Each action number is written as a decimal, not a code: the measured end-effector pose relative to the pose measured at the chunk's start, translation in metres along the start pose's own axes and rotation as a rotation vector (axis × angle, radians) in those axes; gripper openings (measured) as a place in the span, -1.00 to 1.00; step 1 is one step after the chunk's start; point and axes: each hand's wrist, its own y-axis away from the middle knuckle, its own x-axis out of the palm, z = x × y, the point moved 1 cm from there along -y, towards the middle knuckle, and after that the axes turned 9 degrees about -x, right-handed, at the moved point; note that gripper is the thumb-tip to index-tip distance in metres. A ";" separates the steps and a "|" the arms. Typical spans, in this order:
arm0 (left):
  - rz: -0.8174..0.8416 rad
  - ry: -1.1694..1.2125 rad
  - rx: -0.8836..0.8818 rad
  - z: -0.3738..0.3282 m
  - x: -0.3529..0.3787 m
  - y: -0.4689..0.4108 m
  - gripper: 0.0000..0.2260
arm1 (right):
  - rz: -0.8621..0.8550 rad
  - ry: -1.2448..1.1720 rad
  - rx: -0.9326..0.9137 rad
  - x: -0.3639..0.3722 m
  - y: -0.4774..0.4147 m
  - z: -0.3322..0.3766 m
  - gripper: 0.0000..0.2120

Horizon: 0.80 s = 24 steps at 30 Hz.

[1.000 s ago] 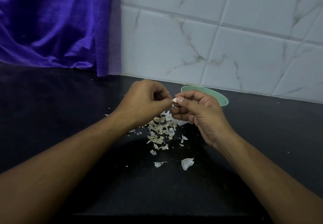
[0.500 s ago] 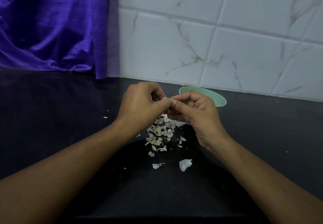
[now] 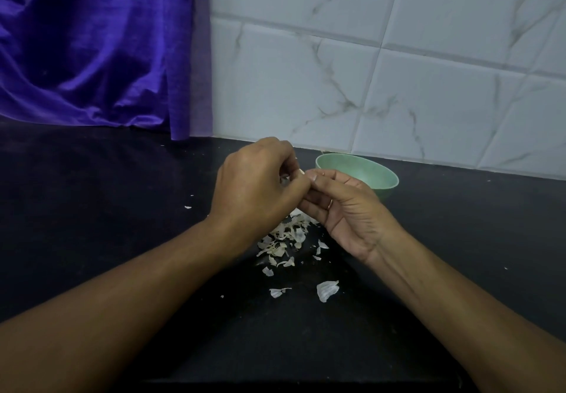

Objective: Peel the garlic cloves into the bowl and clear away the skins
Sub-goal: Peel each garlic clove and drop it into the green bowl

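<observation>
both hands are up over the counter (image 3: 92, 215) and meet just in front of the bowl (image 3: 384, 175).

left hand (image 3: 257, 187): back toward the camera, fingers curled in tight, thumb and fingertips pinching the garlic clove (image 3: 301, 172). only a small pale, smooth tip of the clove shows between the two hands; the rest is hidden.

right hand (image 3: 346, 215): palm turned up and inward, fingers curled close together, thumb and forefinger pinching the same clove from the other side. there's a thin metal ring (image 3: 330, 204) on one finger.

bowl: mint green, round, shallow, smooth matte finish. it sits on the counter just behind the right hand, near the wall. the fingers cover part of the near rim, and i can't tell what's inside.

skins (image 3: 288, 236): loose pile of thin, papery, off-white flakes, curled and ragged. they lie on the counter right below the hands, which partly hide them. strays nearer the camera are one larger ribbed, cupped piece (image 3: 327, 290) and a smaller torn piece (image 3: 278, 292) just beside it. a tiny flake (image 3: 187, 207) lies off to the left.

counter: black, matte, fine speckle. wall tiles (image 3: 367, 70): glossy white with grey marble veining and grey grout lines. purple cloth (image 3: 92, 40): shiny, velvety, hanging in soft folds at back left, hem reaching the counter.
</observation>
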 end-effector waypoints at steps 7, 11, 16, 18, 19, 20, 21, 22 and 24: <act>-0.038 0.167 -0.124 -0.003 0.004 0.001 -0.88 | -0.028 -0.043 -0.096 0.005 0.000 -0.003 -0.86; 0.001 0.326 -0.273 -0.003 0.008 -0.001 -0.90 | -0.043 -0.016 -0.170 0.007 0.000 -0.003 -0.86; 0.132 0.573 -0.470 0.004 0.010 -0.004 -0.91 | 0.019 0.052 -0.233 0.003 -0.002 -0.003 -0.83; 0.212 0.681 -0.516 0.008 0.009 -0.005 -0.89 | 0.033 0.150 -0.263 0.003 -0.001 -0.003 -0.82; 0.248 0.724 -0.532 0.009 0.010 -0.005 -0.88 | 0.030 0.208 -0.280 0.002 -0.001 -0.003 -0.82; 0.277 0.756 -0.546 0.009 0.010 -0.005 -0.89 | 0.022 0.267 -0.295 0.002 0.000 -0.003 -0.83; 0.298 0.778 -0.560 0.008 0.010 -0.005 -0.89 | 0.014 0.310 -0.306 0.002 0.000 -0.003 -0.84; 0.315 0.797 -0.576 0.008 0.010 -0.005 -0.88 | 0.009 0.330 -0.311 0.002 0.000 -0.003 -0.85; 0.352 0.830 -0.604 0.008 0.010 -0.005 -0.85 | 0.004 0.331 -0.310 0.001 0.000 -0.002 -0.86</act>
